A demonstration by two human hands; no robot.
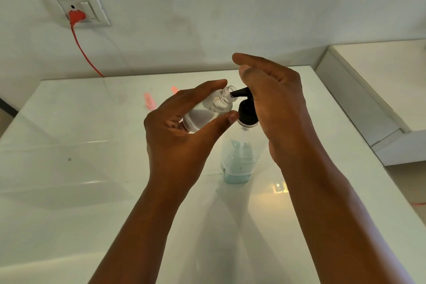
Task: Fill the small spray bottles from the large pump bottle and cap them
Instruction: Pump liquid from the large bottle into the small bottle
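A large clear pump bottle (237, 161) stands on the white table (69, 168), with a little blue liquid at its bottom and a black pump head (246, 108). My left hand (182, 129) grips a small clear spray bottle (207, 108), tilted with its open neck against the pump's spout. There is no cap on the small bottle. My right hand (272, 99) lies on top of the pump head with straight fingers, covering part of it.
Two pink objects (149, 100) lie on the table behind my left hand, blurred and partly hidden. A red plug (77, 16) sits in a wall socket, its cord running down behind the table. A white ledge (359, 99) borders the right side.
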